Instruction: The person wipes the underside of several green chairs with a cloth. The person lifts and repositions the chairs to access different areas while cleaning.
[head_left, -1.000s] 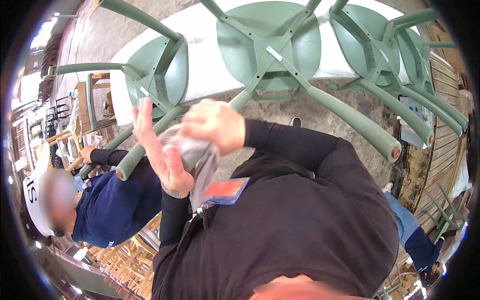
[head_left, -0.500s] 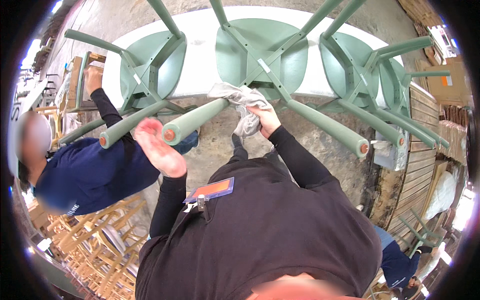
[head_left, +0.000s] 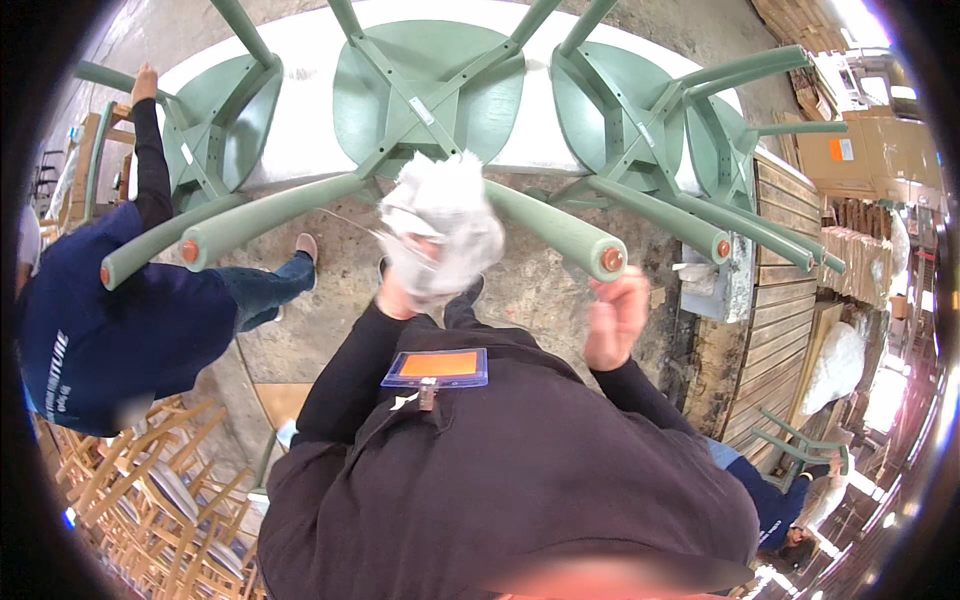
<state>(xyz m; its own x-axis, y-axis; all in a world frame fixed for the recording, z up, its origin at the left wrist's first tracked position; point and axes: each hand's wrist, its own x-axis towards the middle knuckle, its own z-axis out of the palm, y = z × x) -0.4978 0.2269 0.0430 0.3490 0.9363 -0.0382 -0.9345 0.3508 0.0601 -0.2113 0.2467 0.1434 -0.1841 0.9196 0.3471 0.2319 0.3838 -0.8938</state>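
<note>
In my left hand [head_left: 398, 292] is a bunched pale grey-white cloth [head_left: 445, 225], smeared by motion, closed in the fingers between the two near legs of an upturned green chair [head_left: 430, 85]. My right hand [head_left: 615, 320] is just below the end of that chair's right near leg [head_left: 560, 230], fingers loosely bent and thumb apart, no cloth in it. Whether its fingertips touch the leg end is hard to see. The left near leg [head_left: 275, 215] points toward me, with a copper-coloured round cap at its tip.
More upturned green chairs [head_left: 620, 110] line the white-covered table [head_left: 300, 120]. A co-worker [head_left: 150, 310] in dark blue reaches to a chair at left. Stacked wooden chair frames [head_left: 160, 480] stand behind. Wooden slats [head_left: 780, 300] and cardboard boxes [head_left: 860, 150] are at right; another person [head_left: 770, 500] works lower right.
The cloth has passed from my right hand to my left. My right hand has moved to the right leg's end. The view has shifted right, and the co-worker's arm is higher.
</note>
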